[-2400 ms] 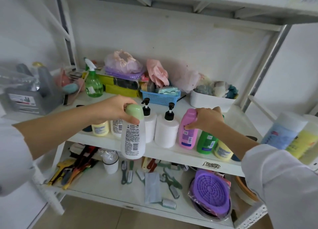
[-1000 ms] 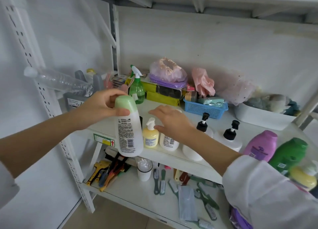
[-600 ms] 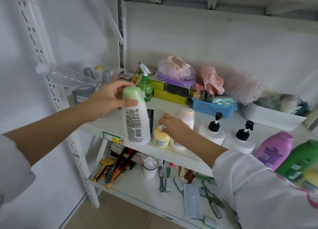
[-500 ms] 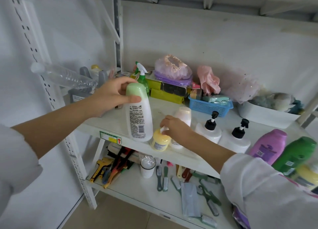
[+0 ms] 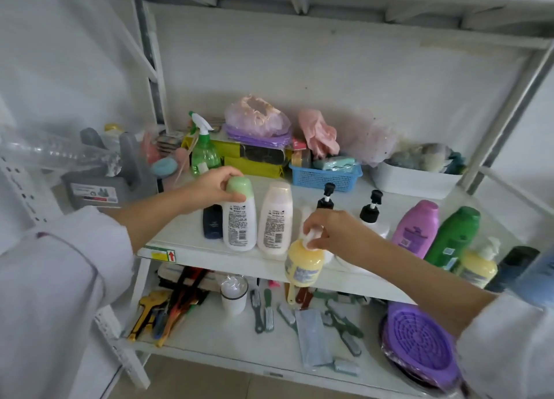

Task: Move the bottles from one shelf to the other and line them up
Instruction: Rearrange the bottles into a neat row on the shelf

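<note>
My left hand (image 5: 209, 188) grips the green cap of a white bottle (image 5: 239, 221) that stands on the middle shelf (image 5: 192, 242), beside a white bottle with a cream cap (image 5: 275, 218) and a dark blue bottle (image 5: 212, 221). My right hand (image 5: 332, 230) holds the white pump of a small yellow bottle (image 5: 304, 263), which hangs tilted in front of the shelf edge. Further right stand two white pump bottles with black heads (image 5: 371, 212), a purple bottle (image 5: 415, 227), a green bottle (image 5: 452, 236) and another yellow pump bottle (image 5: 478, 266).
Behind the row are a green spray bottle (image 5: 204, 152), a blue basket (image 5: 325, 175), a white tub (image 5: 413, 179) and bagged items. A grey caddy (image 5: 99, 185) sits on the left. The lower shelf (image 5: 227, 338) carries brushes, tools, a white cup (image 5: 233, 293) and a purple lid (image 5: 419, 341).
My left hand has set the green-capped bottle down on the shelf next to the cream-capped one. My right hand has lifted the yellow pump bottle off the shelf toward me.
</note>
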